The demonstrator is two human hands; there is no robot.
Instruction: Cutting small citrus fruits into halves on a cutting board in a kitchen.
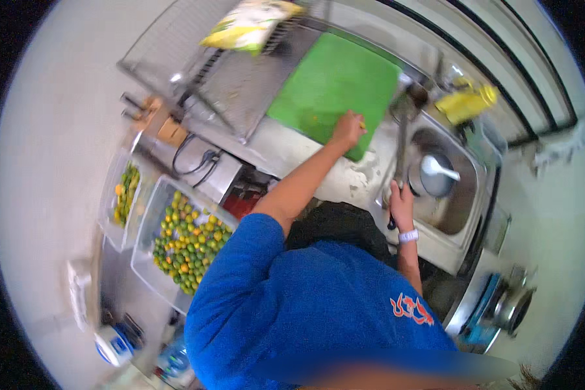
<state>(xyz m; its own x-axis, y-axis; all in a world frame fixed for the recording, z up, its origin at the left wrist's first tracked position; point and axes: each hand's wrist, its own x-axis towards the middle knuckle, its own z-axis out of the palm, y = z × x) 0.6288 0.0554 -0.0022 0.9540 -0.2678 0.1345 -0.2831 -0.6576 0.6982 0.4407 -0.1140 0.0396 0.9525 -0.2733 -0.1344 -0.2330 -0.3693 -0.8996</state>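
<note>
My left hand (350,129) is closed over the right part of a green cutting board (335,78). A small yellow piece (363,125), perhaps citrus, shows at its fingertips. To the right, my right hand (402,200) grips a knife (402,140) by its dark handle. The long grey blade points away from me, between the board and the sink, and is blurred. Small yellow bits (315,119) lie on the board. Left of me, a clear plastic tub (144,250) holds many small green and orange citrus fruits (188,240).
The metal sink (478,188) at right contains a bowl (435,182) with a white spoon (441,168). A yellow bottle (468,104) stands behind it. At left are a knife block (162,123), a second fruit tub (110,227) and a wire rack (169,45). A bag (250,23) lies at the back.
</note>
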